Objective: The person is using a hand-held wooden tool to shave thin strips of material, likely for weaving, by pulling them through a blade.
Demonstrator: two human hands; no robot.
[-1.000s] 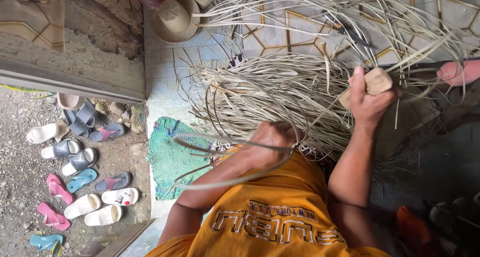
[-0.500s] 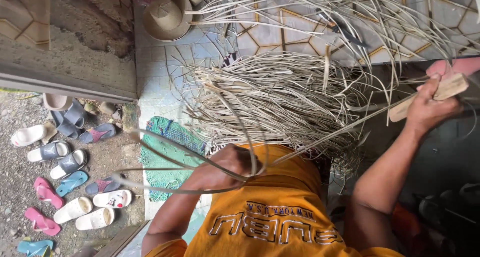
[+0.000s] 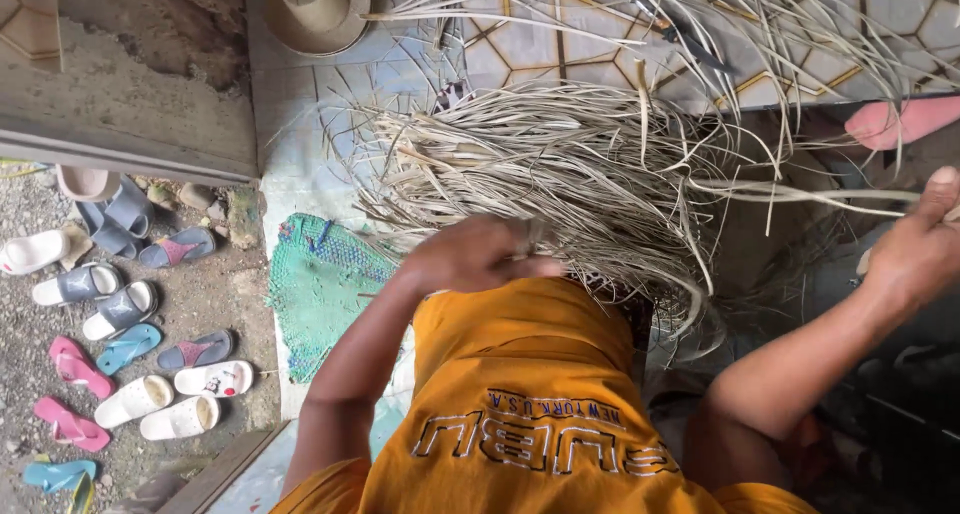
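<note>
Pale dried cane strips [image 3: 560, 164], a big loose tangled heap of them, lay on the patterned tiled floor [image 3: 500, 49] right in front of the person's knees, spilling out toward the far tiles. The left hand [image 3: 475, 254] sat at the near edge of the heap, fingers curled in and pinching a few strips against the thumb. The right hand [image 3: 915, 249] was way off at the frame edge, fingers closed on one long strip [image 3: 790, 189] stretched back to the heap, though the grip was partly cut off. Off to the side: a green woven mat [image 3: 320, 284], a tan straw hat [image 3: 310, 9], and colourful plastic sandals [image 3: 110, 344] scattered on gravel.
</note>
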